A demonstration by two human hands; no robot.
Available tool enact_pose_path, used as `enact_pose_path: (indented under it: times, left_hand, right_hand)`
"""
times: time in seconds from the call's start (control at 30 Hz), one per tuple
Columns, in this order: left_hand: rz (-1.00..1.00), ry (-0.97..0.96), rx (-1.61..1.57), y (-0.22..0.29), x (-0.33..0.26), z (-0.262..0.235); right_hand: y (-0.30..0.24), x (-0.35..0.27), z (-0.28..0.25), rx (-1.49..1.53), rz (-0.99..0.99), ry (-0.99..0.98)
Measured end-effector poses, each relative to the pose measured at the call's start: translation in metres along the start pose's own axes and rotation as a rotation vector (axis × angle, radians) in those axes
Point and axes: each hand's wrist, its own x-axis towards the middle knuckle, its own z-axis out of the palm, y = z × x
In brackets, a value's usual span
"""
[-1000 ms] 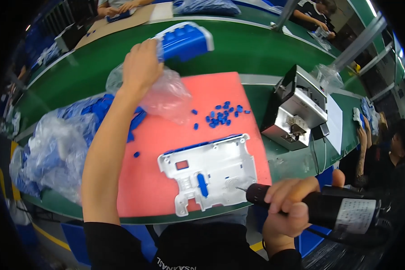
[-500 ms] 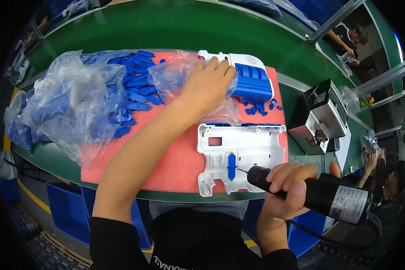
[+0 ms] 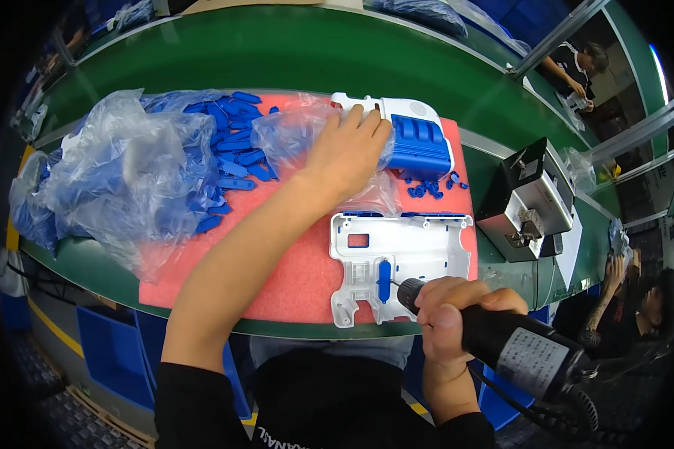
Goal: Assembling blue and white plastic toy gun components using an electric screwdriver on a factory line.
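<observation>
My right hand (image 3: 457, 314) is wrapped round a black electric screwdriver (image 3: 517, 340) with a pale label and a cord. The driver's thin tip reaches left to the edge of a narrow blue plastic strip (image 3: 384, 280), which sits inside a white plastic housing shell (image 3: 419, 251) lying hollow side up. Farther away my left hand (image 3: 348, 150) rests with fingers stretched forward at the left side of a second white housing (image 3: 412, 108) with a blue ribbed part (image 3: 421, 142). A clear plastic bag (image 3: 284, 142) lies under and beside that hand; its fingertips are partly hidden.
A salmon foam mat (image 3: 277, 262) covers the bench. At left, blue strips (image 3: 236, 142) spill beside a large clear bag (image 3: 127, 179). Small blue pieces (image 3: 427, 189) lie below the second housing. A metal box device (image 3: 532, 202) stands right. Two other people work at the right.
The electric screwdriver has shifted left and its rear end has swung lower, my right hand moving with it. My left hand stays at the second housing. The whole view has shifted slightly.
</observation>
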Motion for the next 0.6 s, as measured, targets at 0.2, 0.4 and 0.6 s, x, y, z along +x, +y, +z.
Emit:
enact_pose_path:
  times: [0.2,0.4,0.6]
  left_hand:
    - [0.018,-0.183,-0.232,-0.012,0.003,-0.025]
    - [-0.016,0.162,-0.151,0.025,-0.031,-0.106]
    - [0.167,0.136,-0.409,0.113,-0.137,-0.107]
  right_hand:
    - [0.004,0.002,-0.010,-0.097,-0.018,-0.067]
    - [-0.030,0.068,-0.072,-0.008,-0.155,0.441]
    - [-0.001,0.126,-0.150,-0.310,-0.247,0.587]
